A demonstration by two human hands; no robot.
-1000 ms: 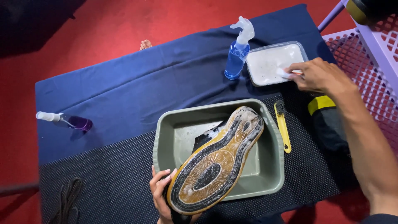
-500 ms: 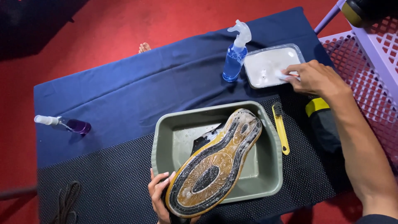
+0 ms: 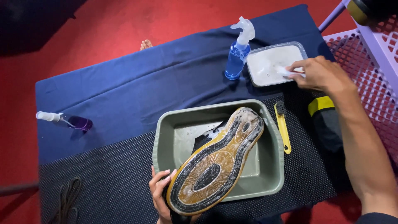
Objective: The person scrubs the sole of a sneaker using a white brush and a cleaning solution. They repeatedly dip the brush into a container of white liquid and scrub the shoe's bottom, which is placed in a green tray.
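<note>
My left hand (image 3: 159, 195) grips the heel end of a black shoe (image 3: 215, 161), held sole up and slanting across a grey-green plastic basin (image 3: 166, 137). The sole is tan and dark, wet and dirty. My right hand (image 3: 317, 72) reaches to the far right and holds a small white brush (image 3: 286, 71), its head dipped in a clear rectangular container (image 3: 269, 62) of white foamy liquid.
A blue spray bottle (image 3: 238, 52) stands left of the container. A yellow brush (image 3: 283, 126) lies right of the basin. A small purple spray bottle (image 3: 68, 121) lies at the left. Black laces (image 3: 66, 199) sit bottom left. A lilac plastic crate (image 3: 365, 49) stands at the right.
My right hand has shifted slightly within the foamy container. The shoe and my left hand stay as they were; the view has moved a little.
</note>
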